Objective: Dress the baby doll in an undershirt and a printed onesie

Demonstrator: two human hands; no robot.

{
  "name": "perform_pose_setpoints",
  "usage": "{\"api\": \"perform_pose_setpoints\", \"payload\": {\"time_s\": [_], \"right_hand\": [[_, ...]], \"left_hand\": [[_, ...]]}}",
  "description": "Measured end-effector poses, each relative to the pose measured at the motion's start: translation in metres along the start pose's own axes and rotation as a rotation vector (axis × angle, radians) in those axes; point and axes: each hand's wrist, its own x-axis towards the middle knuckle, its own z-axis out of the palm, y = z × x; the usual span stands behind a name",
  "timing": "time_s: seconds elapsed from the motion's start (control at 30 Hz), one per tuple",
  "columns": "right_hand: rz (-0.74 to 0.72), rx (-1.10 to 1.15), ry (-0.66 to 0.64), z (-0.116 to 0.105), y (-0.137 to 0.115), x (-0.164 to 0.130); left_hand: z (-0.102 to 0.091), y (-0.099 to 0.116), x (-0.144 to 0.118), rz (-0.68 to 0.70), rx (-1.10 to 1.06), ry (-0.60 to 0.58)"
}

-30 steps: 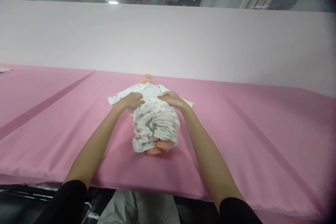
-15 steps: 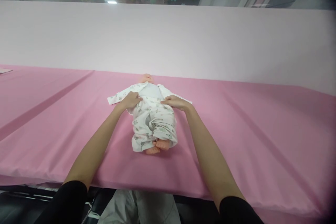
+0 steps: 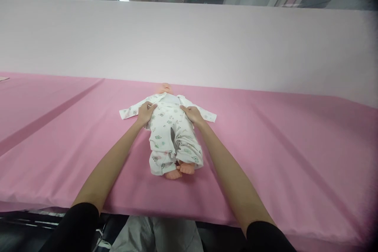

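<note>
A baby doll (image 3: 165, 88) lies on its back, head away from me and bare feet toward me. It wears a white patterned top (image 3: 130, 112) with the sleeves spread out to both sides. White printed baby pants (image 3: 165, 136) cover its legs and reach up over its belly, with a dark gap at the crotch. My left hand (image 3: 146, 112) pinches the waistband at the doll's left-hand side in the picture. At the opposite side, my right hand (image 3: 191, 114) grips the same waistband, thumb on top. The fingers beneath the cloth are partly hidden.
A pink padded table cover (image 3: 265, 157) with creases lies under the doll. Behind it rises a white wall panel (image 3: 189, 43) with glass above. A pale flat item (image 3: 4, 78) rests at the far left edge. My lap is below the near edge.
Both hands have moved up toward the doll's chest, pulling the waistband higher. The bunched pants have smoothed out, and the feet have shifted slightly nearer to me.
</note>
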Motion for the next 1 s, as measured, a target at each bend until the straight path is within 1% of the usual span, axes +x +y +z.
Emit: {"api": "perform_pose_setpoints", "payload": {"time_s": [0.07,0.13,0.27,0.33,0.4,0.47,0.53,0.57,0.7,0.87,1.0], "right_hand": [[0.028,0.013,-0.067,-0.003,0.002,0.001],[0.054,0.045,-0.157,-0.009,0.004,0.003],[0.066,0.123,-0.325,-0.027,0.004,0.003],[0.063,0.149,-0.411,-0.038,0.004,0.0],[0.048,0.157,-0.504,-0.048,0.003,-0.004],[0.026,0.126,-0.595,-0.054,0.003,-0.008],[-0.002,0.071,-0.648,-0.055,0.004,-0.009],[-0.015,0.038,-0.648,-0.054,0.004,-0.009],[-0.05,-0.042,-0.548,-0.041,0.009,-0.004],[-0.102,-0.066,-0.42,-0.022,0.019,0.001],[-0.179,-0.078,-0.342,-0.015,0.024,0.001]], "left_hand": [[-0.001,-0.006,0.003,-0.04,-0.084,-0.067],[-0.008,-0.01,0.006,-0.084,-0.16,-0.177],[-0.032,-0.01,0.008,-0.181,-0.259,-0.464],[-0.044,-0.009,0.007,-0.218,-0.291,-0.631],[-0.051,-0.009,0.004,-0.22,-0.295,-0.781],[-0.054,-0.009,0.001,-0.188,-0.259,-0.862],[-0.054,-0.008,-0.002,-0.153,-0.2,-0.877],[-0.053,-0.007,-0.003,-0.137,-0.16,-0.872],[-0.045,-0.005,-0.004,-0.087,0.017,-0.801],[-0.027,-0.005,-0.006,-0.048,0.133,-0.711],[-0.019,-0.001,-0.01,0.012,0.25,-0.602]]}}
